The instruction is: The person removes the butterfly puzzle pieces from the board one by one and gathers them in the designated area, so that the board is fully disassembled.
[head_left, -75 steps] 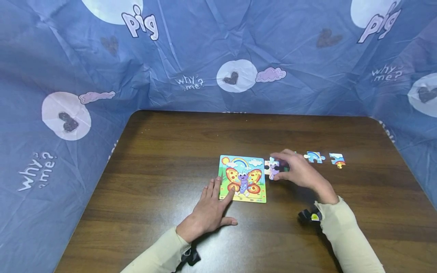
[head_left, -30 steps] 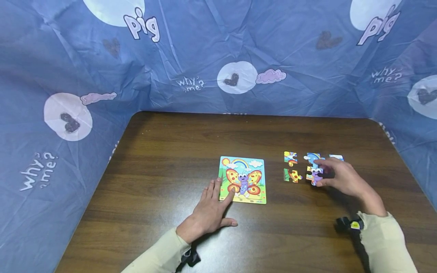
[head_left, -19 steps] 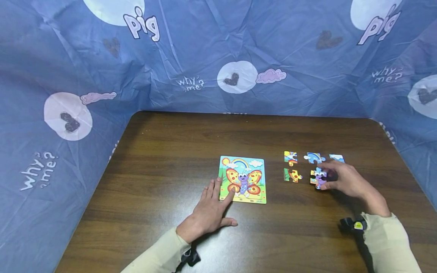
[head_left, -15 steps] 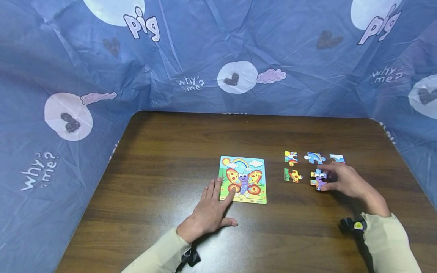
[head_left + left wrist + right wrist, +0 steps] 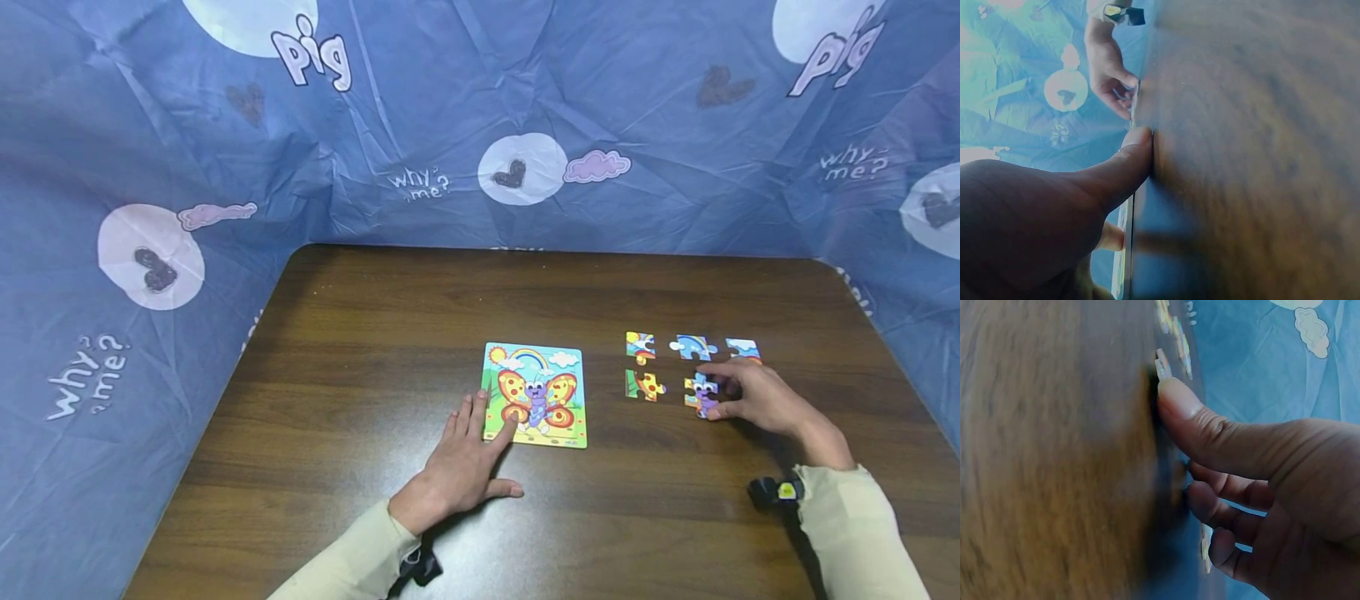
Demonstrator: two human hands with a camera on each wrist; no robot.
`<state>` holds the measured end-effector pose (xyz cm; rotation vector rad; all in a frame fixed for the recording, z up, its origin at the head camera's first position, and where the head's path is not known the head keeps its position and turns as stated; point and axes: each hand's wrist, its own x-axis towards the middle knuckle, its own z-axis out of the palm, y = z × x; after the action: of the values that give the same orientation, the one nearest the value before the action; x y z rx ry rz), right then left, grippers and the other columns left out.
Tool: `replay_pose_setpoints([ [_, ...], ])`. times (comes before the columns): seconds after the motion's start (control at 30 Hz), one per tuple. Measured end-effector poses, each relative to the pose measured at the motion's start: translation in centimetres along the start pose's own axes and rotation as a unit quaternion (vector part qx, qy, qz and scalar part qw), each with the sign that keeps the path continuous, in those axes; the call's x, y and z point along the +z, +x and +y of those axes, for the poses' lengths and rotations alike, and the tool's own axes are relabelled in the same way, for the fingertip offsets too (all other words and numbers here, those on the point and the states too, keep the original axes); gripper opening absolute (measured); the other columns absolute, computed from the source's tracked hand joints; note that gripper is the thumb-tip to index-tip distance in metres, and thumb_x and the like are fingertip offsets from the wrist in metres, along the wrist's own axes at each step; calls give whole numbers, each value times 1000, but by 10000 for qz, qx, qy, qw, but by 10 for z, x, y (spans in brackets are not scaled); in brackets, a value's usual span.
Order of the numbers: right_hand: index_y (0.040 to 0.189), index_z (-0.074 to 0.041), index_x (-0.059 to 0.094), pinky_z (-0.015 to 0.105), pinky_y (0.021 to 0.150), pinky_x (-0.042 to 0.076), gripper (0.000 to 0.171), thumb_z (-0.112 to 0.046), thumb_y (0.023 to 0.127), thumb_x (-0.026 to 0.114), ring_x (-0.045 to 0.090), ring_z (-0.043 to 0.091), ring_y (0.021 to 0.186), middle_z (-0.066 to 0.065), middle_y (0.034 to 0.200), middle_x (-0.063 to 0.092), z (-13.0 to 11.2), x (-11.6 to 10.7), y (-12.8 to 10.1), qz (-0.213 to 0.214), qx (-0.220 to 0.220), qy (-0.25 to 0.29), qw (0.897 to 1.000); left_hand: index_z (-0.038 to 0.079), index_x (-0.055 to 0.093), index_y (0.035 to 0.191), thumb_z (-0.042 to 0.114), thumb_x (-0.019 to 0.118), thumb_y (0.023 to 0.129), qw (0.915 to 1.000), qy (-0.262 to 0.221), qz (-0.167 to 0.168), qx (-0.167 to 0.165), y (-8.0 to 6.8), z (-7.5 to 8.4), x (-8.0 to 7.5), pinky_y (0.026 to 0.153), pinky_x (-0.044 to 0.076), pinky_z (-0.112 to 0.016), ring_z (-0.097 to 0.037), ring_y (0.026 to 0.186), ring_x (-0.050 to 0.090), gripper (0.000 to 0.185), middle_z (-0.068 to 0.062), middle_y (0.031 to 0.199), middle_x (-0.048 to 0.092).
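Observation:
My left hand [image 5: 468, 458] lies with fingers spread at the lower left corner of a square butterfly picture board [image 5: 551, 358], its index finger over the picture. In the left wrist view, the left thumb [image 5: 1132, 159] reaches down to the table beside the board's edge. With thumb and fingers, my right hand [image 5: 765, 404] pinches the puzzle piece with the purple butterfly face [image 5: 702, 398] by its right side, low over the table. Left of that piece lies a green and yellow wing piece [image 5: 643, 386]. In the right wrist view, the held piece [image 5: 1163, 365] shows edge-on at the thumb tip.
Behind the right hand, a row of pieces lies on the brown table [image 5: 375, 333]: a sun piece [image 5: 640, 346], a rainbow piece [image 5: 692, 347] and a cloud piece [image 5: 742, 347], the last partly behind the fingers. A blue printed cloth [image 5: 450, 100] hangs beyond the table's far edge.
Over the span, my right hand has carried the butterfly-face piece right, from beside the board to the right of the wing piece. In the last half second both hands stay nearly still.

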<state>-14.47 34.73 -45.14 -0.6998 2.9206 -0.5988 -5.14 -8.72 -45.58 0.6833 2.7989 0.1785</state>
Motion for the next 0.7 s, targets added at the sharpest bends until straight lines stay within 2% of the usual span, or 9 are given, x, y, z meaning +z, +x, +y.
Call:
replay_pose_setpoints([
  [0.23, 119, 0, 69, 23, 62, 43, 58, -16, 67, 89, 49, -2, 72, 1, 86, 62, 8, 5, -2, 309, -345, -48, 9989, 19, 34, 156, 68, 62, 84, 10000, -12, 37, 17, 0, 0, 0, 119, 33, -59, -54, 149, 24, 92, -38, 160, 17],
  [0.5, 122, 1, 67, 22, 62, 42, 55, -12, 71, 87, 47, -5, 72, -1, 85, 59, 14, 5, -3, 198, -375, 34, 9991, 19, 35, 156, 68, 62, 84, 10000, -29, 84, 35, 0, -1, 1, 119, 33, -60, -55, 148, 24, 92, -38, 160, 17],
  [0.7, 121, 2, 67, 22, 62, 42, 56, -11, 71, 87, 47, -6, 71, -2, 85, 59, 15, 6, -3, 218, -492, -12, 9986, 19, 35, 156, 68, 62, 84, 9999, -9, 108, 49, 0, -1, 1, 118, 33, -60, -55, 148, 25, 92, -38, 160, 18],
])
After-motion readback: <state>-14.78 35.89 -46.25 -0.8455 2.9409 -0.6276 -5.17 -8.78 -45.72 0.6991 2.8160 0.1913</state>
